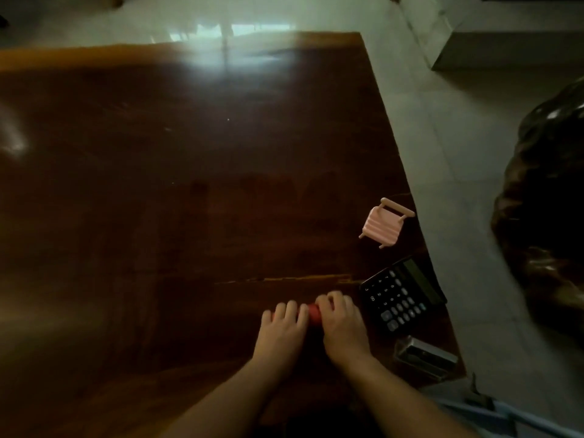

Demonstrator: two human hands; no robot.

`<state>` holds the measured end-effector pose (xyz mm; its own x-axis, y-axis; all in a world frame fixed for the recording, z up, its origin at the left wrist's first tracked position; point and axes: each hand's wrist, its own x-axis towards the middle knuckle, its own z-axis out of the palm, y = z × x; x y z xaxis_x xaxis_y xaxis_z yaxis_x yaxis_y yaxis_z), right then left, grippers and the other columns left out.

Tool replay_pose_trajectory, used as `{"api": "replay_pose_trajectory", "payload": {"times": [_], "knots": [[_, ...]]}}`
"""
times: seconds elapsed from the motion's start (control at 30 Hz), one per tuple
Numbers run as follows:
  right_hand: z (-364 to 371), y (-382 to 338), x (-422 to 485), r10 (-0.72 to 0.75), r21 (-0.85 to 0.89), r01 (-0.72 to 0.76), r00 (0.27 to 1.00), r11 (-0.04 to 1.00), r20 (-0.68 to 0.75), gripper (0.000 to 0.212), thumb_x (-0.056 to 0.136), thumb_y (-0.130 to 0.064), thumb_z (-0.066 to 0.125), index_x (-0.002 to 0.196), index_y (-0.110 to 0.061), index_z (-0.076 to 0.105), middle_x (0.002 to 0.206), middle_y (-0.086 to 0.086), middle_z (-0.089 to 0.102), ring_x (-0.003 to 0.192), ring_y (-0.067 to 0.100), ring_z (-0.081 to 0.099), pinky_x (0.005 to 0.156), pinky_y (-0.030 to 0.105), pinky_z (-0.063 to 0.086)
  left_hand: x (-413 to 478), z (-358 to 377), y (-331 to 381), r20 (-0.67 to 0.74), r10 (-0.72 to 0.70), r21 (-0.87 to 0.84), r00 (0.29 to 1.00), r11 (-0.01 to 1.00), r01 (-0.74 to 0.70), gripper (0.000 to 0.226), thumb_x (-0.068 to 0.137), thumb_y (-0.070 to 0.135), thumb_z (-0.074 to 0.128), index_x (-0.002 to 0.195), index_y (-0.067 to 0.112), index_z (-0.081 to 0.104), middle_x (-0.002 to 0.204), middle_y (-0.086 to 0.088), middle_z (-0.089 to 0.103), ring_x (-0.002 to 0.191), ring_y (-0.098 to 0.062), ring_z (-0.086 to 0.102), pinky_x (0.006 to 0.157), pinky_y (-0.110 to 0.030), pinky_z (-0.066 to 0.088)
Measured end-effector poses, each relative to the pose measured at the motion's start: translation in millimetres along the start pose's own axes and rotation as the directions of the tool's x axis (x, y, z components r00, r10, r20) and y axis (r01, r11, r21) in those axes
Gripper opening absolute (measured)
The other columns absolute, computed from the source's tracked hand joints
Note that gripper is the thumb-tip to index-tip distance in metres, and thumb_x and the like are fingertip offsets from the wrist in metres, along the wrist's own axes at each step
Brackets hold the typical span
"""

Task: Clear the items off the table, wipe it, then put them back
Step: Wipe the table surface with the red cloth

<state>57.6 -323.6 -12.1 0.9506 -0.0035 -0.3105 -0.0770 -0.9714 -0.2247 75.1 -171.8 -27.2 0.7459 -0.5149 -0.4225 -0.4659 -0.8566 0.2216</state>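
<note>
A dark glossy wooden table (189,184) fills most of the view. Near its front right, my left hand (282,330) and my right hand (341,324) lie side by side on a small red object (313,313), of which only a strip shows between them. Both hands curl over it, pressing it to the tabletop. Just to the right lies a black calculator (401,298). Beyond that stands a small pink toy chair (384,224) close to the table's right edge. A shiny metal box-like item (423,358) sits at the front right corner.
The table's right edge runs diagonally beside a pale tiled floor (458,153). A large dark lumpy object (546,216) stands on the floor at the right. A grey step or ledge (505,49) is at the far right back.
</note>
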Motion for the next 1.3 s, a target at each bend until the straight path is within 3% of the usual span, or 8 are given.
{"api": "replay_pose_trajectory", "payload": {"times": [0.3,0.5,0.6,0.77,0.9,1.1,1.3], "knots": [[-58,19,194,-0.040,-0.075,0.028,0.985,0.997,-0.165,0.046,0.081,-0.010,0.063,0.123,-0.014,0.044,0.124,0.016,0.049,0.107,0.031,0.048,0.091,0.038,0.045,166,-83,-42,-0.299,-0.082,0.034,0.951,0.995,0.097,0.085,0.064,0.022,0.080,0.132,0.015,0.031,0.123,-0.015,0.050,0.108,-0.036,0.048,0.084,-0.054,0.045],[-81,26,281,0.052,-0.030,-0.060,0.973,0.998,-0.223,0.053,0.082,-0.013,0.067,0.128,-0.013,0.042,0.133,0.021,0.044,0.117,0.037,0.047,0.092,0.044,0.045,248,-133,-71,-0.319,-0.083,0.056,0.944,0.993,0.107,0.071,0.071,0.022,0.073,0.130,0.019,0.034,0.132,-0.018,0.045,0.119,-0.041,0.045,0.090,-0.061,0.041],[-84,30,292,0.035,-0.065,-0.051,0.973,0.997,-0.230,0.058,0.080,-0.016,0.070,0.130,-0.012,0.041,0.134,0.023,0.043,0.118,0.039,0.046,0.091,0.045,0.046,261,-145,-78,-0.315,-0.053,0.040,0.948,0.997,0.069,0.058,0.073,0.024,0.072,0.125,0.017,0.046,0.124,-0.013,0.052,0.113,-0.035,0.051,0.087,-0.054,0.044],[-70,26,242,-0.067,-0.025,0.062,0.966,0.998,-0.249,0.052,0.078,-0.007,0.068,0.126,-0.012,0.046,0.123,0.019,0.050,0.105,0.036,0.050,0.085,0.043,0.046,208,-121,-63,-0.352,-0.114,-0.072,0.929,0.993,0.094,0.051,0.081,0.019,0.063,0.128,0.017,0.045,0.123,-0.010,0.053,0.111,-0.032,0.049,0.086,-0.048,0.043],[-45,14,154,-0.128,0.014,0.134,0.971,0.991,-0.203,0.057,0.071,-0.002,0.070,0.122,-0.014,0.050,0.119,0.015,0.052,0.101,0.033,0.051,0.085,0.043,0.047,121,-76,-43,-0.332,-0.141,-0.191,0.933,0.978,0.080,0.061,0.079,0.026,0.068,0.131,0.020,0.039,0.124,-0.007,0.051,0.112,-0.029,0.046,0.087,-0.047,0.044],[5,-33,14,-0.057,-0.022,0.056,0.996,0.998,-0.065,0.063,0.068,-0.005,0.072,0.126,-0.019,0.051,0.124,0.010,0.051,0.108,0.028,0.049,0.091,0.042,0.046,-14,-3,-35,-0.179,-0.092,-0.253,0.980,0.966,0.044,0.078,0.075,0.024,0.073,0.138,0.026,0.026,0.134,-0.006,0.045,0.123,-0.030,0.040,0.097,-0.057,0.037],[57,-133,-73,-0.023,-0.037,0.023,1.000,0.999,0.002,0.064,0.069,-0.021,0.078,0.126,-0.027,0.049,0.124,0.003,0.048,0.106,0.020,0.049,0.087,0.035,0.048,-132,45,-100,-0.178,-0.045,-0.239,0.983,0.971,0.001,0.079,0.070,0.035,0.076,0.135,0.029,0.030,0.130,-0.003,0.046,0.121,-0.029,0.043,0.098,-0.060,0.034]]}}
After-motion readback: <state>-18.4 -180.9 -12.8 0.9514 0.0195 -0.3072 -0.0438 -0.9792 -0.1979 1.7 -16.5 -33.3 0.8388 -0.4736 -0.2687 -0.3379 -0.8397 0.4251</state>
